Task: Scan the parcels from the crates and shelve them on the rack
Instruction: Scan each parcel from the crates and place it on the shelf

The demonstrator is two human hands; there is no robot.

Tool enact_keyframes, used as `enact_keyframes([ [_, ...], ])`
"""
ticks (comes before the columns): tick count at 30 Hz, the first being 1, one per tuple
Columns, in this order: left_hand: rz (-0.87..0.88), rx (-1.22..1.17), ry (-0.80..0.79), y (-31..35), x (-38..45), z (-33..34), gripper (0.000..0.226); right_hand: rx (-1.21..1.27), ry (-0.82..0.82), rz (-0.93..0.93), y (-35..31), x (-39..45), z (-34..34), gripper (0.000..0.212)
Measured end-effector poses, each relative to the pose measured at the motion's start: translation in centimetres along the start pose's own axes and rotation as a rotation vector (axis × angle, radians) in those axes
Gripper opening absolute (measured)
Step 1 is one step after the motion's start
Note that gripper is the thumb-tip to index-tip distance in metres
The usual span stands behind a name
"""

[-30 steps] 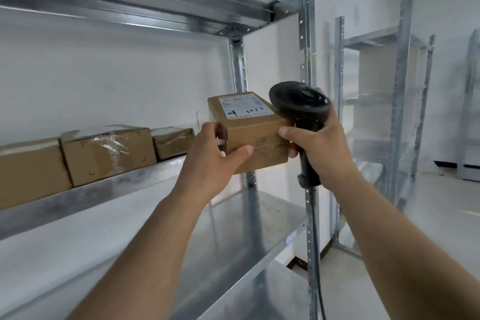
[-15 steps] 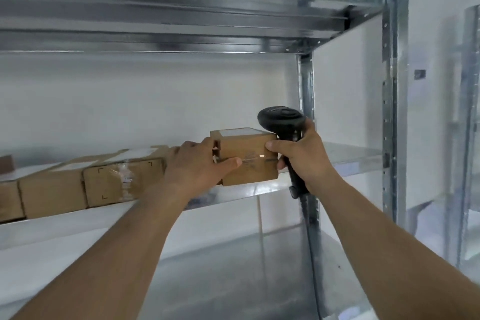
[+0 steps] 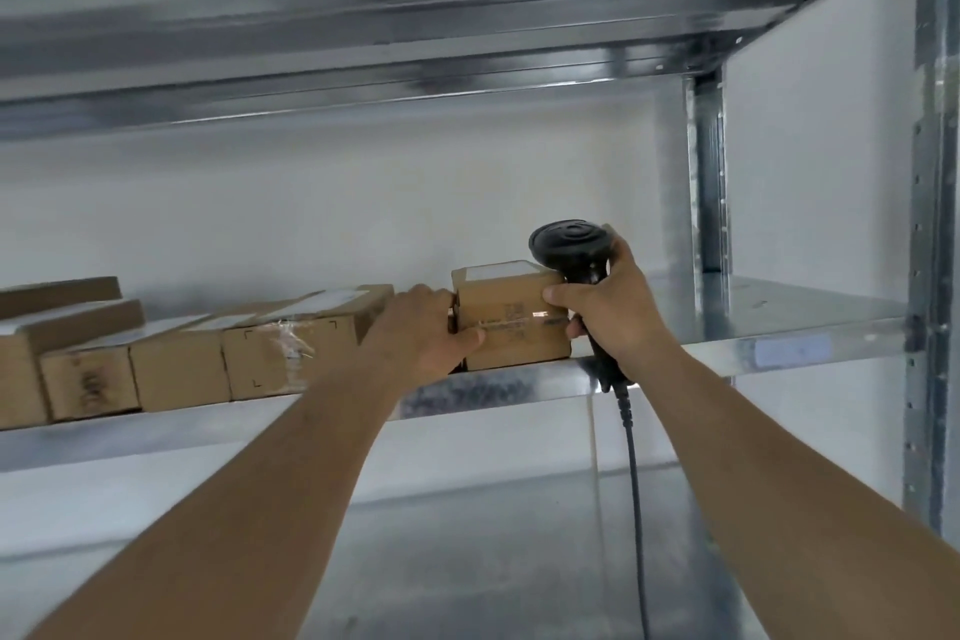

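A small brown cardboard parcel (image 3: 511, 322) with a white label on top sits on the metal rack shelf (image 3: 769, 327), at the right end of a row of parcels. My left hand (image 3: 421, 335) grips its left side, thumb across the front face. My right hand (image 3: 618, 312) holds a black corded barcode scanner (image 3: 569, 250) by the handle, and its thumb touches the parcel's right front edge. The scanner head stands just above and to the right of the parcel.
Several more brown parcels (image 3: 291, 353) stand in a row to the left on the same shelf. Another shelf (image 3: 415, 16) hangs close overhead. A lower shelf (image 3: 493, 561) lies below. The rack's upright post (image 3: 930, 276) is at the right; bare shelf lies right of the parcel.
Both hands carried the parcel from mid-air in front of the rack onto the shelf, next to the row of parcels. The view turned left toward the rack.
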State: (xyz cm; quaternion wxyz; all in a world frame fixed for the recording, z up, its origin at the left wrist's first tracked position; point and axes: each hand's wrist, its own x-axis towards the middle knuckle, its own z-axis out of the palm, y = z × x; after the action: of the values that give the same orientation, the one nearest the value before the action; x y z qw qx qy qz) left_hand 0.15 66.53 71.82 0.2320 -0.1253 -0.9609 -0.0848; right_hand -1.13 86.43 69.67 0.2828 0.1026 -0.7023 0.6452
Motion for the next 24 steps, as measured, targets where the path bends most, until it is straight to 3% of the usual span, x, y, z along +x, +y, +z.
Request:
enact_keyframes([
  [4,-0.021,-0.02,0.021,-0.1,-0.1,0.2,0.043,-0.005,-0.008,-0.035,0.3,0.2,-0.2,0.095],
  [8,-0.083,-0.189,0.13,-0.3,-1.6,0.1,0.063,-0.028,-0.002,-0.113,-0.5,-1.3,-0.6,0.1],
  [13,-0.034,-0.257,0.379,-1.4,-5.9,0.5,0.056,0.02,-0.008,-0.225,-1.3,-6.8,0.2,0.1],
  [16,-0.017,-0.26,0.51,-2.6,-10.5,1.6,0.051,0.098,-0.069,-0.218,-0.7,-11.8,1.9,0.088],
  [24,-0.467,-0.216,0.523,-8.2,-24.5,5.1,0.073,0.27,-0.436,-0.044,2.8,-23.5,10.7,0.099],
])
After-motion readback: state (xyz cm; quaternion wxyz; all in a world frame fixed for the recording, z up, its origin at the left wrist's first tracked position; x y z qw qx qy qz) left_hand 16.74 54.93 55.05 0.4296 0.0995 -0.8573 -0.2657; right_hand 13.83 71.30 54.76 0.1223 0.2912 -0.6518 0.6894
